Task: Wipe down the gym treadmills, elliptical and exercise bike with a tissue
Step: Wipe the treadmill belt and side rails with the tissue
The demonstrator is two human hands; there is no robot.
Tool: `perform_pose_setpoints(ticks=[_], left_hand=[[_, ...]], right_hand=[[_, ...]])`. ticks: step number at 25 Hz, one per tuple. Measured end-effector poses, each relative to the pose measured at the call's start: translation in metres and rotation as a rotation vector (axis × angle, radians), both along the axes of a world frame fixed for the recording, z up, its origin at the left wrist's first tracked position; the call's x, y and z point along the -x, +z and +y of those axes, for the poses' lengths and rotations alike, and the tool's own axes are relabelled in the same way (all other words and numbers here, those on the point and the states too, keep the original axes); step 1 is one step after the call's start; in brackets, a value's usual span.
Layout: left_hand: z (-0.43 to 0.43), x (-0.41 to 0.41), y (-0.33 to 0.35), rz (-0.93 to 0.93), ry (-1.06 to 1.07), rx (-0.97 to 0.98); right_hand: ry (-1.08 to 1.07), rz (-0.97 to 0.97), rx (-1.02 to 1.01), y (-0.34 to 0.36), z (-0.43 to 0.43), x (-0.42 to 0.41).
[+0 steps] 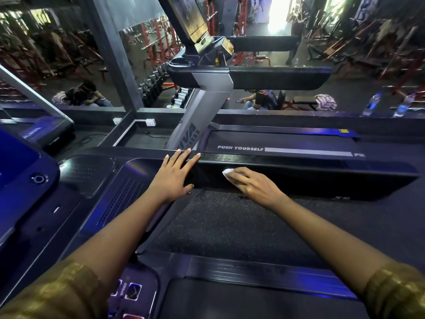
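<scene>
A dim gym room fills the view, with a dark floor (345, 93) and red weight frames (391, 42) from 12 to 2 o'clock. A large mirror (57, 54) at 10 o'clock reflects more red frames.

The near treadmill runs across the lower half: its belt (253, 302) is at 6 o'clock, its console (96, 180) at 9 o'clock, and its black handrail (322, 180) stretches from the centre towards 3 o'clock. Speckled rubber flooring (230, 222) shows below the handrail. Beyond it lies a second treadmill (287, 141), its deck lettered "PUSH YOURSELF" and its grey upright (202, 107) rising towards 12 o'clock.

A dumbbell rack (156, 81) stands at 11 o'clock, and a person (261, 100) sits on the floor beside a bench (301, 101) just above the centre.

On a ledge (287, 113) at 2 o'clock stand two clear water bottles (371, 104), side by side. How full they are cannot be told.

Of the two hands, the left hand (174, 176) lies flat with straight, spread fingers where the console meets the handrail. Just to its right, the right hand (250, 183) holds the white tissue (227, 172) under bent fingers against the handrail, with a corner showing past the fingertips.
</scene>
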State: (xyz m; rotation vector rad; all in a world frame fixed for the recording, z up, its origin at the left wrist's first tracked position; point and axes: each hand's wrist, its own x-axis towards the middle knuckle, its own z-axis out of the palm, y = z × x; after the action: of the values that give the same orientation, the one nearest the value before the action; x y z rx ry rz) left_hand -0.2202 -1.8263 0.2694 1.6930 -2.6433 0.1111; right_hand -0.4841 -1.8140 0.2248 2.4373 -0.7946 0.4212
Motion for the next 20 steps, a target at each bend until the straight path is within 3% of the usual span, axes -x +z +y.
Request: perform_pose_setpoints(ticks=[5, 10, 20], left_hand=[[0.003, 0.001, 0.002, -0.007, -0.046, 0.015], [0.006, 0.027, 0.003, 0.034, -0.221, 0.062], [-0.002, 0.089, -0.021, 0.029, -0.36, 0.174]], right_hand=[[-0.11, -0.133, -0.076, -0.019, 0.029, 0.021], [-0.187, -0.293, 0.04, 0.011, 0.03, 0.008], [-0.615, -0.513, -0.103, 0.018, 0.054, 0.066]])
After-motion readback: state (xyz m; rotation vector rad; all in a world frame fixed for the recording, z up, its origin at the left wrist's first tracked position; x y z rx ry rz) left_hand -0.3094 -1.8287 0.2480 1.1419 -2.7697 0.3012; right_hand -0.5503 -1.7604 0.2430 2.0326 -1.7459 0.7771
